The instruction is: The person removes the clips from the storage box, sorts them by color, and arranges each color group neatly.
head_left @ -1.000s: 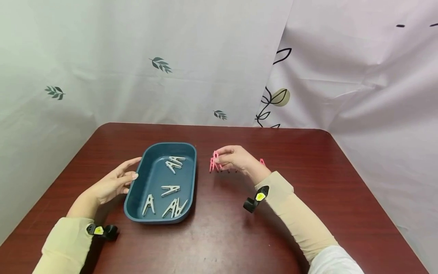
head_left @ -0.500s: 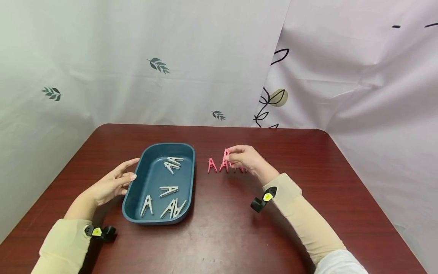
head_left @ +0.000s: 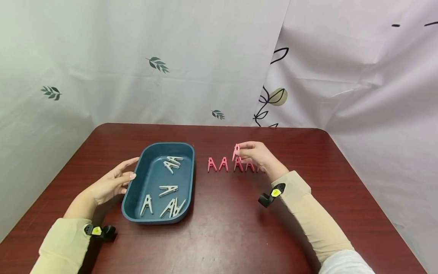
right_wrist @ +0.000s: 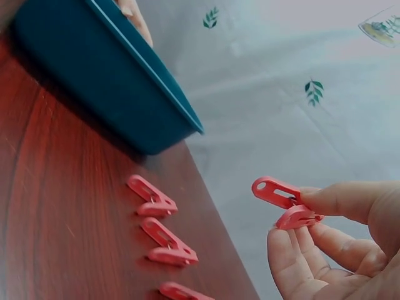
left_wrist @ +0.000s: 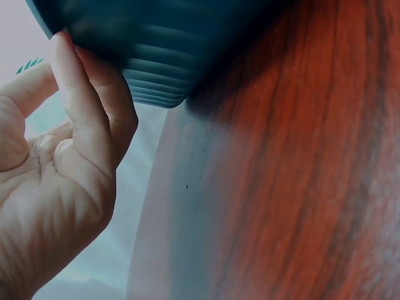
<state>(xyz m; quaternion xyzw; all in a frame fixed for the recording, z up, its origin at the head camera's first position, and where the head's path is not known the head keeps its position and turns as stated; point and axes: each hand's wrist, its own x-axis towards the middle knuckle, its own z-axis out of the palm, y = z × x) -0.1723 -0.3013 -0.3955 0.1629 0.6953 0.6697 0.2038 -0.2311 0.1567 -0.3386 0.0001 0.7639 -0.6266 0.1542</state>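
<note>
Between thumb and fingers, my right hand [head_left: 257, 155] pinches a pink clothespin [right_wrist: 275, 192], raised over the table beside a row of pink clothespins [head_left: 223, 164]. Part of that row is hidden behind the hand. Over on the left stands a dark blue plastic bin [head_left: 191, 182]. My left hand [head_left: 108, 185] holds its left side, thumb at the rim and the other fingers against the outer wall. Inside the bin lie several pale clothespins [head_left: 169, 190], scattered singly and in overlapping pairs.
A dark red wooden table [head_left: 222, 236] with rounded far corners carries everything. Behind it hangs a pale curtain [head_left: 191, 95] with leaf prints. Each wrist wears a small black camera [head_left: 267, 198] on a strap.
My right hand has moved rightward along the row and lifted slightly with the pink clothespin, uncovering the clothespins at the left end. The left hand and bin keep their place.
</note>
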